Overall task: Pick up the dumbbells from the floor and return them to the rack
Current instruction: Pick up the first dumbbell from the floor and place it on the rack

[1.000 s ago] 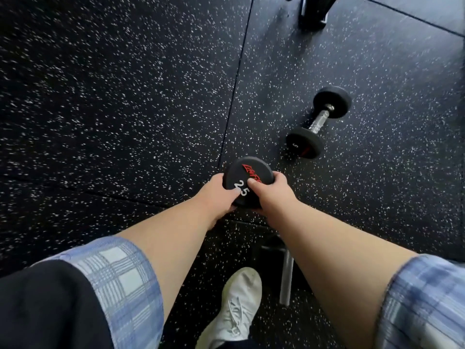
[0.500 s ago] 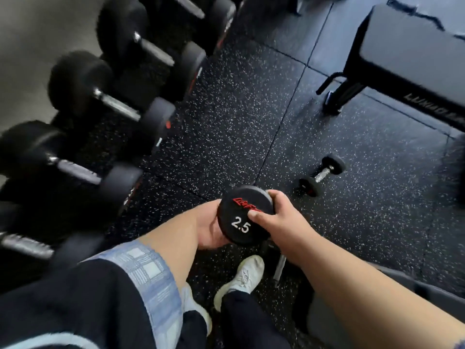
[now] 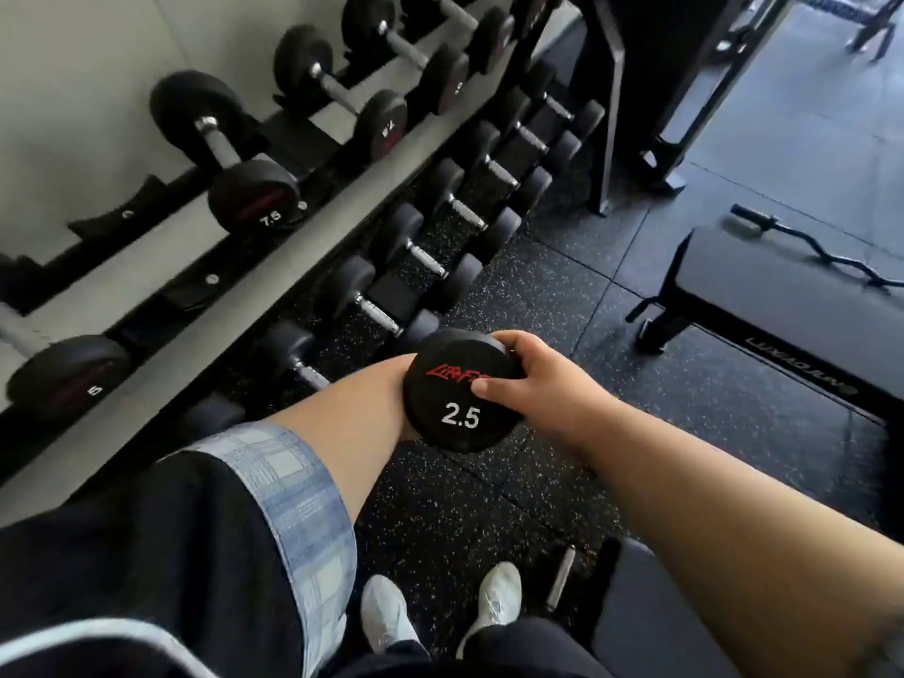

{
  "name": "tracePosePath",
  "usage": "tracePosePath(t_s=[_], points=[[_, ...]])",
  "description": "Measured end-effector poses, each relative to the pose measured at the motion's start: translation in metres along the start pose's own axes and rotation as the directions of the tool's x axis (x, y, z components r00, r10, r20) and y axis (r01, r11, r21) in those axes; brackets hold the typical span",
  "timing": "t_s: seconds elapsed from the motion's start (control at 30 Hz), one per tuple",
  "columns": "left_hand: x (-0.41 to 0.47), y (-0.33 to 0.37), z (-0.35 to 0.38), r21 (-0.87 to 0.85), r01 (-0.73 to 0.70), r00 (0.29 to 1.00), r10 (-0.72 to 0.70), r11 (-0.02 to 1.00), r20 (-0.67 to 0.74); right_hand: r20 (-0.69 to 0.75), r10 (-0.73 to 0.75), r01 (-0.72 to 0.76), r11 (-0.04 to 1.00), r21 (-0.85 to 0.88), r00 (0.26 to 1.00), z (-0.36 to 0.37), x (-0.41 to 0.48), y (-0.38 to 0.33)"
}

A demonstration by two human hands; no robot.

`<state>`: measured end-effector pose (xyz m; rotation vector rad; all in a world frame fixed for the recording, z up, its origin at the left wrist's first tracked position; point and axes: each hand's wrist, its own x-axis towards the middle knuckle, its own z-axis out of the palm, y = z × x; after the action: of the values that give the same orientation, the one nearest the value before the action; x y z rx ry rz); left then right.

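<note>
A black 2.5 dumbbell (image 3: 457, 398) with red lettering is held in the air, its round end facing me. My right hand (image 3: 538, 384) grips that end from the right, thumb across its face. My left hand (image 3: 391, 403) is on its left side, mostly hidden behind the weight. The dumbbell rack (image 3: 235, 308) runs along the wall at the left, just beyond my hands. Its upper shelf holds a 5 dumbbell (image 3: 66, 371) and a 7.5 dumbbell (image 3: 252, 193), with bare black cradles (image 3: 188, 291) between them. A chrome dumbbell handle (image 3: 560, 577) lies on the floor by my right shoe.
The rack's lower shelf carries several dumbbells (image 3: 376, 313). A black bench (image 3: 792, 305) stands to the right on the speckled rubber floor (image 3: 538, 286). A curl bar (image 3: 822, 247) lies beyond the bench. A dark machine frame (image 3: 636, 90) rises at the rack's far end.
The 2.5 dumbbell has come up from the floor in both hands. My view has swung from the floor to the rack, and the small dumbbell lying farther off is out of sight.
</note>
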<state>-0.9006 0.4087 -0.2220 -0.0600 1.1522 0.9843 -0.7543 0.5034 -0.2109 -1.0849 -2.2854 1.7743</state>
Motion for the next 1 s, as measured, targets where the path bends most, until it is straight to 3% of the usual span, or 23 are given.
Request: tracePosePath(t_s=[0.13, 0.27, 0.47, 0.6, 0.8, 1.0], points=[[-0.051, 0.011, -0.017, -0.037, -0.127, 0.972, 0.117, 0.991, -0.202, 0.084, -0.101, 0.099, 0.995, 0.031, 0.991, 0.011, 0.002, -0.054], [-0.107, 0.004, -0.032, -0.1, -0.219, 0.903, 0.162, 0.971, -0.398, 0.256, -0.176, 0.185, 0.983, -0.01, 0.95, 0.034, 0.0, -0.097], [-0.179, -0.044, -0.068, -0.128, -0.51, 0.704, 0.327, 0.851, -0.63, 0.486, -0.276, 0.361, 0.929, -0.088, 0.829, 0.094, -0.016, -0.141], [-0.215, -0.076, -0.098, -0.299, -0.523, 0.783, 0.31, 0.798, -0.54, 0.566, -0.302, 0.424, 0.901, -0.093, 0.767, 0.15, -0.027, -0.152], [-0.273, -0.107, -0.172, -0.39, -0.588, 0.756, 0.31, 0.709, -0.577, 0.666, -0.3, 0.43, 0.902, -0.036, 0.683, 0.243, -0.029, -0.181], [-0.334, -0.113, -0.283, -0.427, -0.536, 0.815, 0.314, 0.728, -0.488, 0.674, -0.261, 0.411, 0.909, -0.07, 0.691, 0.356, -0.019, -0.223]])
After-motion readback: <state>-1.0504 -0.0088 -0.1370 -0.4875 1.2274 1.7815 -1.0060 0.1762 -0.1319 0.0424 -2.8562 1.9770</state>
